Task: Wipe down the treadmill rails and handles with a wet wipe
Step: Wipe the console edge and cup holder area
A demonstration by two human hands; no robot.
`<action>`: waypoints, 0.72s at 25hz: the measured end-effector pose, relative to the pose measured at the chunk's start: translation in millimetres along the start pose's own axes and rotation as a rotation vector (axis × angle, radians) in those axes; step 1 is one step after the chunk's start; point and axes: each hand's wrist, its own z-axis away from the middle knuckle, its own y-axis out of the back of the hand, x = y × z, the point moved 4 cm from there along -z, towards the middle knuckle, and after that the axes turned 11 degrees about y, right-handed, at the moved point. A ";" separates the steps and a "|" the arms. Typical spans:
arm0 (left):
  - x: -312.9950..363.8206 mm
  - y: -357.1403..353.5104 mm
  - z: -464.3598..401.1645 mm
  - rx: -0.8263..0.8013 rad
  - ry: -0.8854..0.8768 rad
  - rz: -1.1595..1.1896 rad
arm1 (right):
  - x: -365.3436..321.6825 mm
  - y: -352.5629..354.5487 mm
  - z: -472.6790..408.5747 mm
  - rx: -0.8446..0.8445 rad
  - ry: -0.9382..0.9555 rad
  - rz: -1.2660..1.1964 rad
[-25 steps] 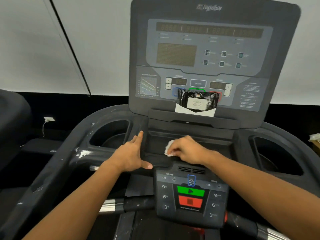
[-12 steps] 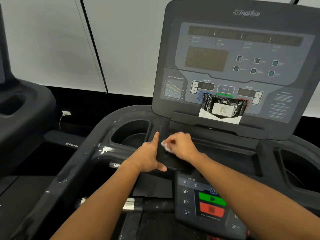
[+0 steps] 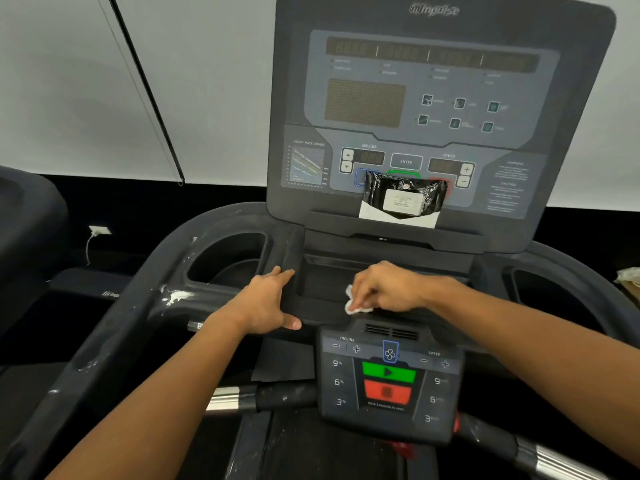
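Note:
My right hand (image 3: 388,289) grips a small white wet wipe (image 3: 351,303) and presses it onto the front lip of the treadmill's dark centre tray (image 3: 322,282). My left hand (image 3: 268,303) rests flat on the tray's left edge, fingers straight and thumb spread. The left rail (image 3: 114,323) curves toward me, with white smudges on it near the left cup holder. A front handle bar (image 3: 263,398), part chrome and part black grip, runs below the lower control pad.
The upright console (image 3: 440,109) fills the back, with a black wipe packet (image 3: 403,200) propped on its ledge. A lower control pad (image 3: 388,382) has green and red buttons. Cup holders sit left (image 3: 228,258) and right (image 3: 550,292). Another machine (image 3: 27,216) stands at left.
My right hand with the wipe has slid right along the tray's front lip, away from my left hand. My left hand stays on the tray edge. The view has shifted.

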 end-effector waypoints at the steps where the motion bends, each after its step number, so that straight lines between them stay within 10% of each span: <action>1: -1.0 0.4 0.7 -0.008 0.000 -0.008 | 5.6 3.0 7.8 -0.007 -0.043 -0.001; 9: -12.9 11.1 0.5 0.006 -0.006 0.092 | -70.2 -38.6 -91.3 0.107 0.227 -0.001; 18: -39.9 12.6 10.2 0.187 -0.026 0.141 | -25.4 -12.5 -149.1 0.408 -0.223 0.234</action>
